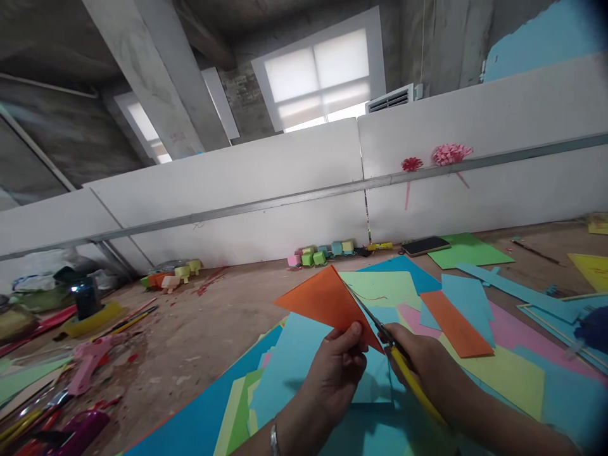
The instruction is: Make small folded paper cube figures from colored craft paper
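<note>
My left hand [339, 364] pinches a folded orange sheet of paper [320, 297] by its lower edge, thumb on top. The sheet is a triangle raised above a stack of coloured paper. My right hand [418, 361] grips yellow-handled scissors [411, 377], their blades [373, 320] lying along the triangle's right edge. Whether the blades are parted on the paper is hard to make out. Right of the scissors a cut orange strip [456, 323] rests on the loose sheets. Beneath my hands lie light blue sheets [294, 354].
A pink glue gun [90, 361] and several tools lie at the left, near a blue jar [84, 297]. Small paper cubes [308, 255] and a black phone [425, 246] sit along the white partition [247, 221]. A green sheet [468, 251] lies at the back right.
</note>
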`<state>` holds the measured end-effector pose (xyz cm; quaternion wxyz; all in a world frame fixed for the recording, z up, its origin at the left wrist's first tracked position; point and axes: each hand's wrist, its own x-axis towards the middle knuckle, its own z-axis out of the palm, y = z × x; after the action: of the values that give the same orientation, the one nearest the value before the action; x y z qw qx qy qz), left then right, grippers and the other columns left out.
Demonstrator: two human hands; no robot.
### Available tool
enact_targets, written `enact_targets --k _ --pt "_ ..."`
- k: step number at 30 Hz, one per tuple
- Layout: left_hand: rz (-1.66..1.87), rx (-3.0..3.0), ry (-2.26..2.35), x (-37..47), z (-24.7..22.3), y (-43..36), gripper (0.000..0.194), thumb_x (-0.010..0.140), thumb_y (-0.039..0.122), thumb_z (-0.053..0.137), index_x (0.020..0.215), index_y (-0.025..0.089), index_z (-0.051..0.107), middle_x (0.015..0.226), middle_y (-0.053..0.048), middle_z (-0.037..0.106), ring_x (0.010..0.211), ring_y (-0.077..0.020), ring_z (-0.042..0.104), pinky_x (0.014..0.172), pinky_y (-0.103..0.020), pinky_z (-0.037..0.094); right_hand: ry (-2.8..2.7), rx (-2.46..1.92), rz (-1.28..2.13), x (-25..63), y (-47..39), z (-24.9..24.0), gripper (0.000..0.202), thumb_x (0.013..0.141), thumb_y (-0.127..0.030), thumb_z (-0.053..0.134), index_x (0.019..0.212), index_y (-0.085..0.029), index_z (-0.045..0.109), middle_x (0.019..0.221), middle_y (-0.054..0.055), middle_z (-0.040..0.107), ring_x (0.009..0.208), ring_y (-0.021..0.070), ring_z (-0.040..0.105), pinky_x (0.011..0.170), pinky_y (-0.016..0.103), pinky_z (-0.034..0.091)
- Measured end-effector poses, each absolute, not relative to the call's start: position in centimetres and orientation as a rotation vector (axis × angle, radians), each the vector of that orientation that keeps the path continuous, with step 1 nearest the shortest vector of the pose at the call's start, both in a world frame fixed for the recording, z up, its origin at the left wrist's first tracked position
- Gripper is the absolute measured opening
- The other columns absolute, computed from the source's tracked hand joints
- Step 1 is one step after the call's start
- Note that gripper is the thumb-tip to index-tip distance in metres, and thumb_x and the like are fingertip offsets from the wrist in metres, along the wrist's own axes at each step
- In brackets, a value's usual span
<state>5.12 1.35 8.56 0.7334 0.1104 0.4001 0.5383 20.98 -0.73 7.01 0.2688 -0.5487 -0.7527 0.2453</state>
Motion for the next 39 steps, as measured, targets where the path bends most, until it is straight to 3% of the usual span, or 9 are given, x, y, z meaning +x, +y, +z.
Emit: enact_targets --k 7,17,22,25,28,31,33,36,39 --pt "1.192 0.29 0.833 5.1 8.0 1.5 0.012 0.075 -0.001 0.072 0.069 0.008 0.066 0.056 -0.001 0.061 0.044 -0.0053 0.053 0.035 -0.011 0.037 -1.891 -1.316 0.897 20.8 -1.1 7.9 0.02 0.08 -0.035 0.061 0.092 -0.02 0.055 0.062 -0.004 0.058 0.055 0.0131 0.05 0.052 0.023 0.037" --pt "1.16 0.302 0.768 5.2 7.2 1.3 0.039 0.045 0.01 0.094 0.054 0.012 0.057 0.046 0.006 0.054 0.042 -0.0033 0.05 0.037 -0.01 0.038 -1.887 -1.179 0.698 20.2 -1.4 5.7 0.02 0.094 -0.033 0.042 0.078 -0.021 0.045 0.06 -0.005 0.047 0.051 0.0099 0.038 0.049 0.021 0.034" --pt "1.249 0.242 0.834 4.8 8.3 1.8 0.022 0.062 0.0 0.083 0.068 0.011 0.064 0.062 0.002 0.066 0.05 -0.0068 0.061 0.042 -0.012 0.046 -1.95 -1.2 0.577 20.2 -1.3 5.0 0.02 0.095 -0.033 0.04 0.082 -0.021 0.049 0.059 -0.004 0.051 0.049 0.0109 0.04 0.05 0.022 0.034" --pt "1.344 0.214 0.858 3.7 9.9 2.8 0.015 0.075 -0.001 0.072 0.07 0.011 0.065 0.063 0.001 0.067 0.049 -0.008 0.062 0.04 -0.014 0.046 -1.962 -1.219 0.548 20.3 -1.3 5.1 0.018 0.095 -0.031 0.039 0.085 -0.021 0.051 0.063 -0.001 0.057 0.05 0.0119 0.045 0.051 0.023 0.036" --pt "1.433 0.249 0.871 1.8 11.4 4.3 0.017 0.08 -0.003 0.064 0.07 0.011 0.067 0.066 -0.002 0.071 0.054 -0.0102 0.066 0.053 -0.019 0.057 -1.936 -1.213 0.557 20.4 -1.2 5.4 0.019 0.094 -0.031 0.039 0.086 -0.021 0.053 0.065 0.0 0.06 0.052 0.0128 0.05 0.051 0.023 0.037" --pt "1.471 0.53 0.944 -0.7 12.6 5.8 0.016 0.075 -0.002 0.068 0.069 0.013 0.069 0.067 -0.002 0.072 0.057 -0.0099 0.067 0.056 -0.017 0.057 -1.893 -1.205 0.528 20.8 -1.0 6.1 0.019 0.094 -0.032 0.041 0.082 -0.021 0.051 0.062 0.0 0.058 0.05 0.0119 0.049 0.05 0.022 0.038" --pt "1.477 0.633 0.958 -2.4 13.3 6.5 0.018 0.065 -0.003 0.076 0.068 0.013 0.071 0.062 0.0 0.07 0.052 -0.0078 0.063 0.049 -0.013 0.05 -1.882 -1.217 0.527 21.2 -0.8 6.6 0.019 0.093 -0.033 0.042 0.081 -0.022 0.05 0.062 -0.001 0.057 0.049 0.0115 0.049 0.049 0.022 0.038" --pt "1.367 0.901 1.019 -4.6 14.6 6.5 0.027 0.051 -0.005 0.082 0.071 0.011 0.075 0.06 -0.002 0.07 0.053 -0.0103 0.062 0.05 -0.016 0.05 -1.915 -1.237 0.562 21.9 -0.8 7.2 0.019 0.094 -0.032 0.04 0.085 -0.021 0.052 0.065 0.0 0.058 0.051 0.0122 0.051 0.05 0.022 0.039" --pt "1.092 1.481 1.154 -5.7 15.8 5.5 0.033 0.052 0.001 0.083 0.083 0.013 0.079 0.064 -0.002 0.071 0.058 -0.0109 0.06 0.053 -0.016 0.046 -2.011 -1.255 0.52 22.2 -0.8 7.5 0.02 0.094 -0.031 0.039 0.083 -0.021 0.052 0.063 -0.001 0.057 0.05 0.0124 0.048 0.05 0.024 0.037"
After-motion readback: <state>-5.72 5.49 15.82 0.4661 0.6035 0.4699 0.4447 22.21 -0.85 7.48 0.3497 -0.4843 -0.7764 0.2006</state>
